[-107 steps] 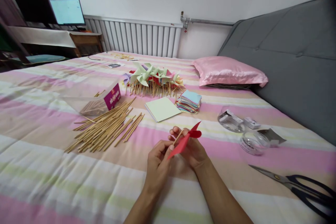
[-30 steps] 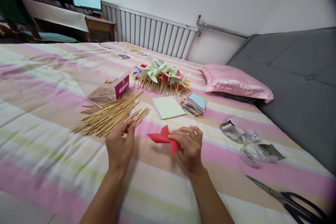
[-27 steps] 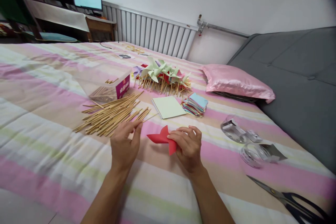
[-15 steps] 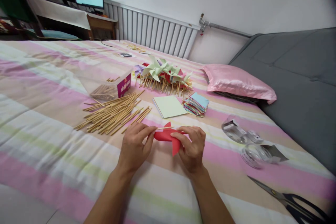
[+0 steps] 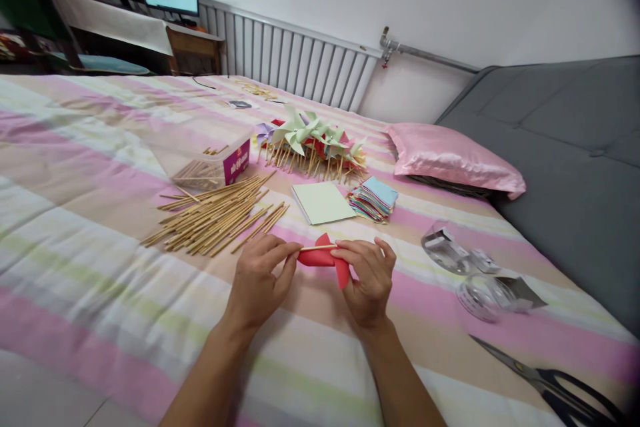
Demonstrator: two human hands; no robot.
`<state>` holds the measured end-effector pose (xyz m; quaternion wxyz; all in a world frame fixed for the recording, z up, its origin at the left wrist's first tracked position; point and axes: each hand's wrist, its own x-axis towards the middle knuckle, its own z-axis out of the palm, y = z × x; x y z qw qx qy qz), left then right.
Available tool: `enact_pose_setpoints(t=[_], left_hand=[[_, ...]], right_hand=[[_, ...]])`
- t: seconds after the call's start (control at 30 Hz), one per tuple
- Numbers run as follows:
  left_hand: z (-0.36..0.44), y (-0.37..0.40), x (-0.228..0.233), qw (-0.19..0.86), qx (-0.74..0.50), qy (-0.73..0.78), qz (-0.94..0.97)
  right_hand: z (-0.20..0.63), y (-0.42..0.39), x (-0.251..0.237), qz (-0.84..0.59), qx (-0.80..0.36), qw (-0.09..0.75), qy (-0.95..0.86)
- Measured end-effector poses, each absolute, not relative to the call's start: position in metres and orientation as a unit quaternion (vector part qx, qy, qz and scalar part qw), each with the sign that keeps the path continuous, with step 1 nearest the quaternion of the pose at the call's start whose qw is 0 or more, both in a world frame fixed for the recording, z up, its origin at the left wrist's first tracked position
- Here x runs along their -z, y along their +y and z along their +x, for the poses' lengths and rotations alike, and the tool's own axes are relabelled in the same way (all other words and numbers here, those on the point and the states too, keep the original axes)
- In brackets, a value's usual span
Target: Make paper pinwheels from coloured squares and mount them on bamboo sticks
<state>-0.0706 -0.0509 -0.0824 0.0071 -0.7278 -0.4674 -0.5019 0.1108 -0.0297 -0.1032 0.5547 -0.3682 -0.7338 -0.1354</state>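
My left hand point(image 5: 260, 277) pinches a thin wooden stick point(image 5: 318, 248) and holds it level against a folded red paper pinwheel point(image 5: 325, 260). My right hand point(image 5: 367, 277) grips that red pinwheel from the right, fingers curled over its folds. Both hands hover just above the striped bedspread point(image 5: 100, 267), close together. Behind my left hand lies a loose pile of wooden sticks point(image 5: 215, 217).
A clear box of sticks point(image 5: 205, 160) with a purple label, a heap of finished pinwheels point(image 5: 313, 147), a pale green sheet point(image 5: 323, 203) and a stack of coloured paper squares point(image 5: 375, 199) lie ahead. Tape rolls point(image 5: 477, 280) and black scissors point(image 5: 560, 373) lie right, near a pink pillow point(image 5: 453, 160).
My left hand reached to the stick pile, picked up one stick and brought it back to the red pinwheel in my right hand. The stick now lies across the paper.
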Motion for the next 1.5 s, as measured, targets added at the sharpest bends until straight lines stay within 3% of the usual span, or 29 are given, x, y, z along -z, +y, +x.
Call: enact_pose_setpoints(t=[1.5], left_hand=[[-0.076,-0.054,0.075,-0.056,0.485,-0.480,-0.729]], right_hand=[[0.111,-0.036,0.092,-0.346,0.116,0.532,-0.764]])
